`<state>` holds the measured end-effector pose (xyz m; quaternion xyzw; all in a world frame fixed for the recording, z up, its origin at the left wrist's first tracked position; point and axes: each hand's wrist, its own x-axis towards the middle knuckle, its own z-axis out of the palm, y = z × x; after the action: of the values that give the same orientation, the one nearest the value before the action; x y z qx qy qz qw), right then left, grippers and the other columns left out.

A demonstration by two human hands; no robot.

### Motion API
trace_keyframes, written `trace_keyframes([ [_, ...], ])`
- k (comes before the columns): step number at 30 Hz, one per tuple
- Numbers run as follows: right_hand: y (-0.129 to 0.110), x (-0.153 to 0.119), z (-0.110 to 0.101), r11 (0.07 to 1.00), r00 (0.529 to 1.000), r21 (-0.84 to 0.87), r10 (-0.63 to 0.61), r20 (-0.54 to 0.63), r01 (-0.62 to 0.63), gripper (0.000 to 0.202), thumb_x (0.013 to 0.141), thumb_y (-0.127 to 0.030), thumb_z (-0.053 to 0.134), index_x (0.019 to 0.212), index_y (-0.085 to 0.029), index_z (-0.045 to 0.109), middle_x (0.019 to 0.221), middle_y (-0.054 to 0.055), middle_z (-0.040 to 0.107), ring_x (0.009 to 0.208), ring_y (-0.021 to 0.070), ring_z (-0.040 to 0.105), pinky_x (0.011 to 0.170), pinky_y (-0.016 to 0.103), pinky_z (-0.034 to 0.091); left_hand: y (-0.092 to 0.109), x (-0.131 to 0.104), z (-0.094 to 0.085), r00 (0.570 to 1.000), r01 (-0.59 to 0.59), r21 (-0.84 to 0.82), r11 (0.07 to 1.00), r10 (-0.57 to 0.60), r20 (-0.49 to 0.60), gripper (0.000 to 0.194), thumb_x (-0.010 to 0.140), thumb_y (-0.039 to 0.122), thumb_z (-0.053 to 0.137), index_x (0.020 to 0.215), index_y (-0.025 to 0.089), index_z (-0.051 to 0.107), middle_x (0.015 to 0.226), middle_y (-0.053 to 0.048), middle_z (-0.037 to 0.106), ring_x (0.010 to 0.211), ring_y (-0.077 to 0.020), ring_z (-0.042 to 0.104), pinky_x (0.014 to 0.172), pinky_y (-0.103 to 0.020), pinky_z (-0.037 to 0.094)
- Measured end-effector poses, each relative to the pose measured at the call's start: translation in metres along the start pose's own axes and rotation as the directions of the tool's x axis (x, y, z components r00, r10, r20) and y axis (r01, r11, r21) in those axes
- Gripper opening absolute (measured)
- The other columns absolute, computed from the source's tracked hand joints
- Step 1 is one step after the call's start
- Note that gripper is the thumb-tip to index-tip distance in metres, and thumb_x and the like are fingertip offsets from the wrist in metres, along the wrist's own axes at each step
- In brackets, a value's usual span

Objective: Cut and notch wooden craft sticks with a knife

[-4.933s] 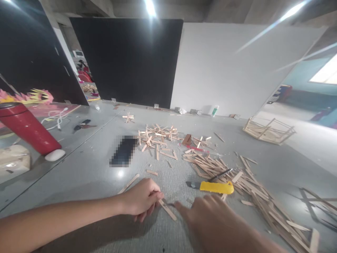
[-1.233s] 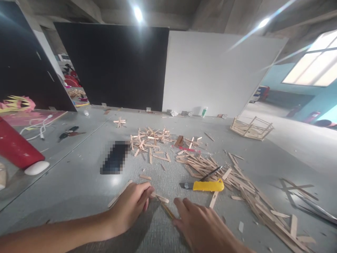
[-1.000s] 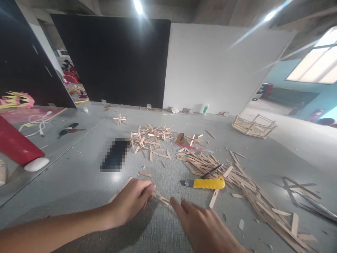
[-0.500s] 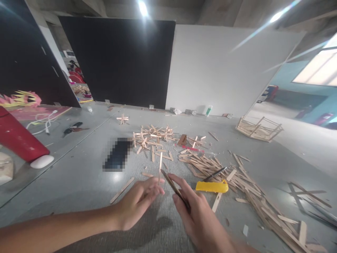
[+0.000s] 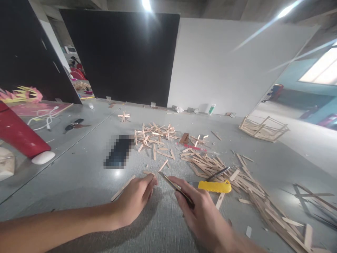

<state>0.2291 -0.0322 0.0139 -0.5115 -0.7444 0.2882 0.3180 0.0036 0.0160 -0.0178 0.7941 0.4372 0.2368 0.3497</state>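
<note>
Pinched in my left hand point(image 5: 139, 191) is a thin wooden craft stick point(image 5: 163, 165), its free end angled up and to the right. My right hand point(image 5: 196, 207) is closed around a slim, dark, knife-like tool point(image 5: 172, 184); its exact kind is unclear. The tool's pointed tip is close to the stick, but I cannot tell whether they touch. Just right of my right hand lies a yellow-handled cutter point(image 5: 214, 186) on the grey table point(image 5: 105, 232). A big pile of loose craft sticks point(image 5: 207, 163) spreads beyond the cutter.
Several small stick assemblies point(image 5: 155, 133) lie further back, beside a blurred dark rectangle point(image 5: 119, 151). A red cylinder point(image 5: 22, 131) leans in at left. A stick frame point(image 5: 263, 129) stands back right. Black point(image 5: 121, 56) and white point(image 5: 223, 66) panels close the back.
My left fingers have closed around the stick, which has tipped from upright to a slant toward the right. My right hand keeps its hold on the tool. The view has shifted slightly.
</note>
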Motion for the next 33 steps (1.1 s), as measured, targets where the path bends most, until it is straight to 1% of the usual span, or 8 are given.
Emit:
trace_keyframes([
  [6, -0.003, 0.012, -0.031, 0.992, 0.987, -0.119, 0.063, 0.145, -0.046, 0.040, 0.097, -0.018, 0.051, 0.132, -0.027, 0.069, 0.079, -0.001, 0.075, 0.061, 0.0130, 0.061, 0.060, 0.025, 0.049, -0.007, 0.000, 0.001, 0.999, -0.036, 0.094, 0.995, 0.033, 0.040, 0.030, 0.106, 0.032, 0.027, 0.081, 0.023, 0.040, 0.065, 0.003, 0.048, 0.056, -0.0150, 0.045, 0.059, -0.028, 0.029],
  [12, -0.012, 0.015, -0.050, 0.988, 0.981, -0.151, 0.045, 0.186, -0.017, 0.040, 0.096, -0.020, 0.053, 0.129, -0.032, 0.072, 0.110, 0.004, 0.078, 0.087, 0.0183, 0.072, 0.080, 0.031, 0.056, -0.005, 0.001, 0.001, 0.992, -0.098, 0.090, 0.991, 0.090, 0.091, 0.026, 0.104, 0.028, 0.032, 0.079, 0.023, 0.040, 0.065, 0.004, 0.048, 0.058, -0.0142, 0.043, 0.059, -0.027, 0.027],
  [17, -0.016, 0.017, -0.060, 0.983, 0.970, -0.177, 0.078, 0.230, -0.037, 0.038, 0.096, -0.023, 0.053, 0.127, -0.033, 0.072, 0.103, 0.003, 0.079, 0.082, 0.0179, 0.072, 0.077, 0.031, 0.057, 0.000, 0.003, -0.001, 0.989, -0.107, 0.077, 0.991, 0.098, 0.112, 0.032, 0.106, 0.031, 0.032, 0.076, 0.023, 0.037, 0.062, 0.006, 0.040, 0.055, -0.0130, 0.037, 0.058, -0.027, 0.024],
  [20, -0.014, 0.015, -0.050, 0.980, 0.979, -0.192, 0.083, 0.186, -0.047, 0.037, 0.095, -0.021, 0.052, 0.126, -0.030, 0.072, 0.091, 0.003, 0.077, 0.077, 0.0177, 0.070, 0.074, 0.030, 0.055, 0.000, 0.002, 0.000, 0.990, -0.099, 0.073, 0.992, 0.091, 0.105, 0.033, 0.106, 0.034, 0.031, 0.076, 0.023, 0.039, 0.062, 0.005, 0.043, 0.056, -0.0135, 0.040, 0.059, -0.027, 0.026],
  [23, -0.008, 0.007, -0.027, 0.985, 0.983, -0.157, 0.092, 0.158, -0.067, 0.038, 0.097, -0.022, 0.048, 0.131, -0.025, 0.065, 0.080, 0.001, 0.073, 0.071, 0.0175, 0.068, 0.069, 0.029, 0.053, 0.000, 0.001, 0.000, 0.994, -0.077, 0.066, 0.995, 0.071, 0.084, 0.037, 0.108, 0.038, 0.027, 0.078, 0.023, 0.043, 0.062, 0.005, 0.045, 0.056, -0.0143, 0.042, 0.058, -0.027, 0.027],
  [26, -0.002, -0.004, -0.001, 0.994, 0.985, -0.109, 0.028, 0.168, -0.010, 0.052, 0.095, -0.018, 0.047, 0.147, -0.021, 0.051, 0.093, 0.007, 0.074, 0.085, 0.0205, 0.070, 0.077, 0.032, 0.054, 0.000, 0.002, 0.000, 0.997, -0.052, 0.041, 0.998, 0.049, 0.063, 0.041, 0.110, 0.040, 0.023, 0.077, 0.023, 0.042, 0.060, 0.005, 0.043, 0.053, -0.0140, 0.042, 0.055, -0.027, 0.027],
  [28, -0.001, -0.010, 0.012, 0.995, 0.976, -0.095, 0.012, 0.218, 0.009, 0.064, 0.092, -0.016, 0.049, 0.155, -0.020, 0.041, 0.094, 0.007, 0.073, 0.083, 0.0201, 0.069, 0.074, 0.030, 0.053, -0.001, 0.002, 0.000, 0.997, -0.050, 0.012, 0.999, 0.049, 0.065, 0.041, 0.110, 0.040, 0.022, 0.076, 0.023, 0.039, 0.060, 0.006, 0.042, 0.053, -0.0134, 0.041, 0.054, -0.027, 0.028],
  [33, -0.006, -0.010, 0.013, 0.996, 0.966, -0.092, 0.032, 0.257, -0.009, 0.067, 0.092, -0.014, 0.051, 0.157, -0.022, 0.037, 0.081, 0.000, 0.070, 0.070, 0.0167, 0.065, 0.063, 0.024, 0.048, -0.002, 0.004, 0.000, 0.993, -0.079, -0.018, 0.997, 0.080, 0.086, 0.038, 0.110, 0.039, 0.027, 0.078, 0.023, 0.040, 0.061, 0.007, 0.042, 0.053, -0.0126, 0.039, 0.055, -0.027, 0.027],
])
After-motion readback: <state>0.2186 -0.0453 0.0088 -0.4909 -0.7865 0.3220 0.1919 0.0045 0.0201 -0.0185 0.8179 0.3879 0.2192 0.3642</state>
